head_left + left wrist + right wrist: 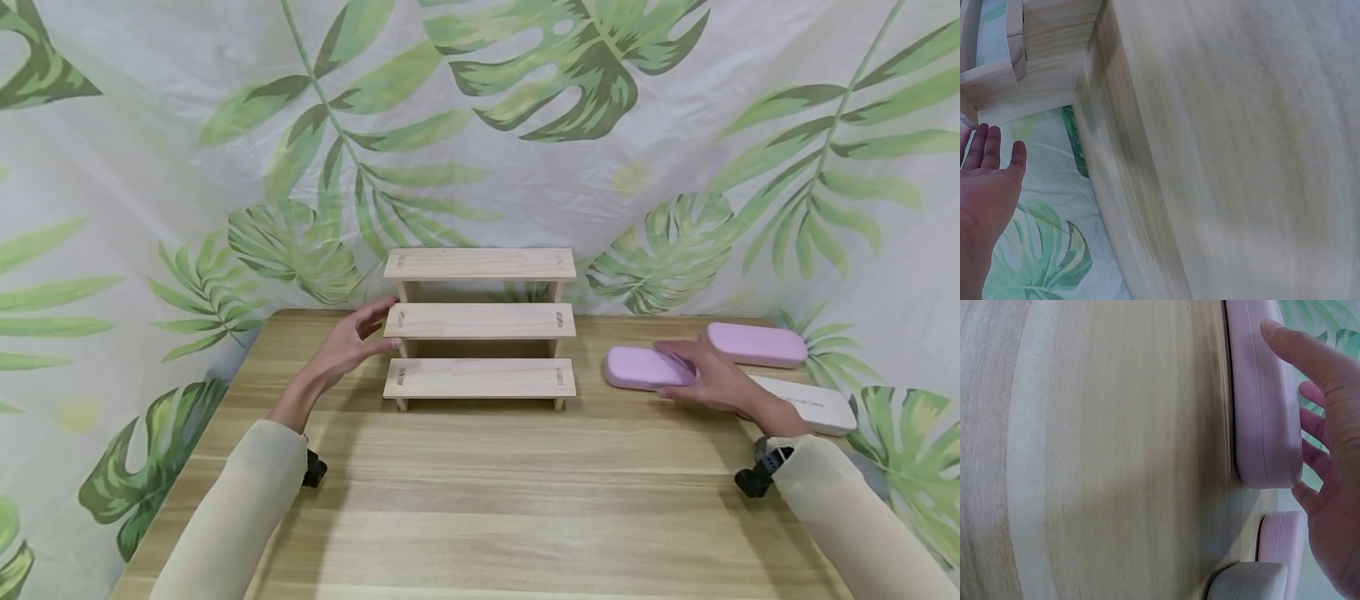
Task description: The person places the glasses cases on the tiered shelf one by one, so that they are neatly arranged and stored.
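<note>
My right hand (708, 375) is over the right end of a lilac glasses case (641, 368) that lies on the wooden table. In the right wrist view, the thumb (1282, 339) lies against the near side of this case (1266, 425), and the other fingers reach over to its far side; their tips are partly hidden. At the left end of a three-step wooden shelf (480, 321) is my left hand (348, 342). Its fingers are loosely extended near the middle step, and the left wrist view shows the palm (988, 194) beside the shelf's edge.
To the right lie a second lilac glasses case (757, 345) at the back and a white glasses case (806, 403) in front of it. A leaf-print cloth (525, 183) hangs behind the table (525, 500). The shelf stands near the table's back edge.
</note>
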Motion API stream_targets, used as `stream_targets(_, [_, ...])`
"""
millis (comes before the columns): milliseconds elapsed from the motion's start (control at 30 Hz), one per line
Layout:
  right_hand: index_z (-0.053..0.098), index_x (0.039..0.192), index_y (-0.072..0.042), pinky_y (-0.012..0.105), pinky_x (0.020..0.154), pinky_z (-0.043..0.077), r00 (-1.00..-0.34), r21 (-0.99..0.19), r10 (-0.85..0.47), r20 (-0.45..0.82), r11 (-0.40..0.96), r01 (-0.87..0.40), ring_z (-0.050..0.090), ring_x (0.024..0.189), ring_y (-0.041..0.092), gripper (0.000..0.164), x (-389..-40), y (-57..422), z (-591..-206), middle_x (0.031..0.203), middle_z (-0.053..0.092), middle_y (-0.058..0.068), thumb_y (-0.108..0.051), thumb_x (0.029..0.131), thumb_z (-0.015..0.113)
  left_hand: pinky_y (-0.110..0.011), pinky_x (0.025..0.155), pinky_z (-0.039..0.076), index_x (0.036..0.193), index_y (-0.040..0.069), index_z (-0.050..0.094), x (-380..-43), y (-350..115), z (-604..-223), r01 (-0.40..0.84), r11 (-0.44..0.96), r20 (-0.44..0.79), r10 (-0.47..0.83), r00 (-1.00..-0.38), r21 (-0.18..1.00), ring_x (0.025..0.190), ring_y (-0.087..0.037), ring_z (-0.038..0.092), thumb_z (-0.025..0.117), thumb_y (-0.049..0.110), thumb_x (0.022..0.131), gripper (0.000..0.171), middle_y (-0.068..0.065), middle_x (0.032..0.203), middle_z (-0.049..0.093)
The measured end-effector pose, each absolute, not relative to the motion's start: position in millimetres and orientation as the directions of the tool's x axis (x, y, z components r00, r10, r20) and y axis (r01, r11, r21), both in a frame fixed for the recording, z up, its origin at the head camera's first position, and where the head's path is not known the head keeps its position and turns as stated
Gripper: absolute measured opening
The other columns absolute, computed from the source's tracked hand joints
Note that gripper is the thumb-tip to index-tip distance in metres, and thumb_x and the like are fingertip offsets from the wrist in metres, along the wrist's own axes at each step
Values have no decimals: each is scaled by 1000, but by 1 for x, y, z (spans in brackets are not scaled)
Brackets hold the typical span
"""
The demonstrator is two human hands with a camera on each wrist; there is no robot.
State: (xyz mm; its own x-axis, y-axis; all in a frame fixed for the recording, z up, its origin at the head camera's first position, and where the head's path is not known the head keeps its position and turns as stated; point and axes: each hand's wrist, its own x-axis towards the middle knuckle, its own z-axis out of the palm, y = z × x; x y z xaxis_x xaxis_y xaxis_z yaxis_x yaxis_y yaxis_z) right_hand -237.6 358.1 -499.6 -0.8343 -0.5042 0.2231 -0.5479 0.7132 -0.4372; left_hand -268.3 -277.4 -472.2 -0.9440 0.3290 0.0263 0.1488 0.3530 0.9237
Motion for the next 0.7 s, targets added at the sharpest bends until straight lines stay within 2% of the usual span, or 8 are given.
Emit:
stream_targets(233, [65, 140, 3, 72, 110, 37, -840, -476, -495, 223, 697, -537, 62, 126, 50, 76, -240, 358, -503, 137, 67, 26, -29, 78, 96, -57, 130, 23, 166, 16, 36, -270, -275, -472, 134, 325, 24, 321, -947, 936, 156, -38, 33, 82, 21, 96, 84, -14, 165, 42])
stream_targets(500, [69, 135, 3, 84, 113, 21, -833, -514, -494, 250, 662, -546, 63, 124, 52, 71, -242, 355, -504, 132, 70, 26, -22, 74, 98, -57, 130, 24, 164, 12, 38, -274, -276, -473, 123, 300, 25, 311, -950, 946, 155, -38, 35, 82, 19, 96, 81, -16, 163, 45])
stream_targets(600, [70, 134, 2, 77, 112, 28, -829, -520, -497, 256, 652, -552, 63, 123, 52, 71, -242, 354, -504, 131, 71, 25, -21, 73, 98, -57, 130, 24, 164, 11, 39, -274, -276, -474, 120, 292, 25, 309, -951, 949, 154, -38, 36, 81, 18, 96, 80, -17, 162, 45])
stream_targets(700, [70, 134, 1, 62, 107, 38, -831, -516, -493, 259, 656, -550, 65, 122, 49, 71, -242, 353, -504, 130, 72, 22, -22, 72, 99, -56, 130, 25, 163, 11, 41, -275, -276, -474, 122, 302, 25, 306, -952, 945, 154, -38, 37, 82, 19, 96, 79, -17, 161, 47])
